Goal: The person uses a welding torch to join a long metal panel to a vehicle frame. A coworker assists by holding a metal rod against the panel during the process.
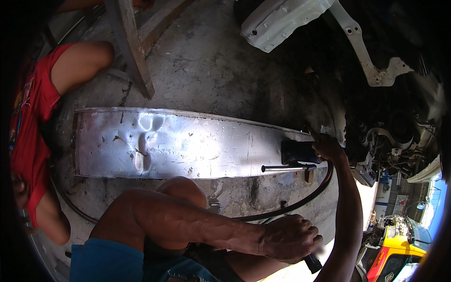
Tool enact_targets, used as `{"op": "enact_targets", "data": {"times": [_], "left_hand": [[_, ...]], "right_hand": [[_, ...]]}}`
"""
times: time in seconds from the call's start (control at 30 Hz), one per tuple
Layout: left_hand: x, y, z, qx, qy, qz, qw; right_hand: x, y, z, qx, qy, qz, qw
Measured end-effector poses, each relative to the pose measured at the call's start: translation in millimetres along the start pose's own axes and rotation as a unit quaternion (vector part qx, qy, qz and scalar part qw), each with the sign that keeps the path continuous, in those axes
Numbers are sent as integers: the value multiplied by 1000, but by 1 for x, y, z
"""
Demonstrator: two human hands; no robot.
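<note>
A long bare-metal panel (pixel 206 145) lies across the concrete floor in front of me, with dents and scratches on its shiny face, the deepest toward its left part. At the panel's right end, my right hand (pixel 329 148) grips a dark, blocky tool (pixel 299 152); its exact kind is unclear. Just below that tool rests a metal rod (pixel 286 168). My left forearm crosses over my knees, and the left hand (pixel 291 238) is closed in a fist around a black cylindrical handle (pixel 313 263). What that handle belongs to is partly hidden and blurred.
A thick dark hose (pixel 282 211) curves from the panel's right end behind my left arm. A rusty metal stand (pixel 134 51) rises beyond the panel. Another person in red shorts (pixel 30 141) sits at left. Vehicle parts (pixel 286 23) and a yellow-red vehicle (pixel 394 246) are at right.
</note>
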State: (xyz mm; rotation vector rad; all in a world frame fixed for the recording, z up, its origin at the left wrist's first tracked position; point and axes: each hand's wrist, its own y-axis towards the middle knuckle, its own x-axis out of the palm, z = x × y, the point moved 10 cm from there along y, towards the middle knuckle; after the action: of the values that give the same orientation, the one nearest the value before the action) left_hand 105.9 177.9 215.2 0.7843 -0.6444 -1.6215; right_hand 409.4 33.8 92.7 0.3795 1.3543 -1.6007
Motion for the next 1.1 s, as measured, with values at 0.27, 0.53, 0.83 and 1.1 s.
{"op": "enact_targets", "data": {"times": [0.27,0.53,0.83,1.1], "left_hand": [[-3,0,-2,-5,-6,4,1000],[-1,1,-1,1,-7,-2,1000],[-5,2,-1,11,1,10,1000],[-3,1,-1,11,0,5,1000]], "right_hand": [[5,14,8,-15,-44,24,999],[20,25,27,-31,-44,40,998],[17,27,21,-49,-80,65,994],[15,18,17,-43,-34,47,997]]}}
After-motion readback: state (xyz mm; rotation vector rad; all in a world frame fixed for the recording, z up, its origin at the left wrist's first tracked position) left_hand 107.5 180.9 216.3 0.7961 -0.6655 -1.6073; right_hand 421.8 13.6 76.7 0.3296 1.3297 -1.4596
